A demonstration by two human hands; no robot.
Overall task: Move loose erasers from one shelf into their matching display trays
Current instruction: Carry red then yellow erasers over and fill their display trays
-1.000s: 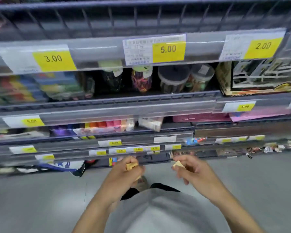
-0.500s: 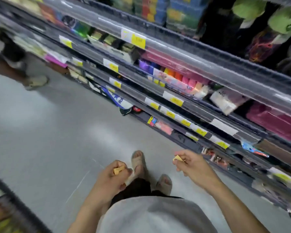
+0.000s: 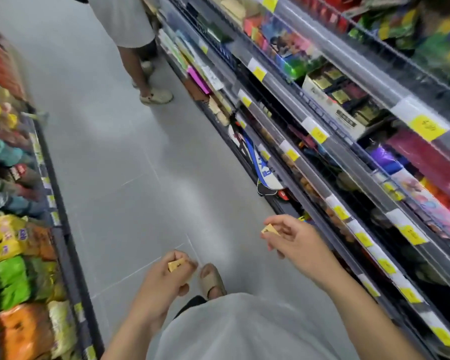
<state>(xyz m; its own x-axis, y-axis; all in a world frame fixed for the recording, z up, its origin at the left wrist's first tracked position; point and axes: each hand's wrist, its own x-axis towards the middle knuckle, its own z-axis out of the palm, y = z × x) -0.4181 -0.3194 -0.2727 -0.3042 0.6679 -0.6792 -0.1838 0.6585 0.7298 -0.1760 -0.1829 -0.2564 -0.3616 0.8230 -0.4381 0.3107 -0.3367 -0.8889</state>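
Between the two runs of store shelving, a wide strip of pale grey tiled floor [image 3: 130,162] lies open ahead of both hands, bare except for a second person [image 3: 133,48] standing far up the aisle beside the right-hand shelves, well apart from the hands. To the right of the right hand [image 3: 294,242], the long dark metal shelf unit [image 3: 330,178] runs diagonally, its clear plastic front rails carrying white and yellow price labels [image 3: 318,133]; the hand hovers near the lower rails without touching them. To the left of the left hand [image 3: 164,279], a second dark-edged shelf [image 3: 63,229] borders the aisle.

The right hand is closed narrowly, thumb and fingertips pinching a small yellow rectangular eraser [image 3: 270,229] that pokes out to the hand's left. The left hand is likewise curled, gripping another small yellow eraser [image 3: 176,264] against its fingers, with only the eraser's top face showing. The two hands are apart, with floor and a tan sandal [image 3: 212,280] showing between and below them, above the grey shirt [image 3: 244,331].

On the right-hand shelves sit blurred goods: a white open display box of dark packets [image 3: 333,100] on an upper tier, colourful boxes [image 3: 283,45] farther up, pink and purple packs [image 3: 413,162] to the right. A blue-and-white racket cover [image 3: 264,170] leans at the bottom shelf. The left shelf holds soft bags in yellow, green and orange [image 3: 13,276]. Motion blur hides finer details of the contents.
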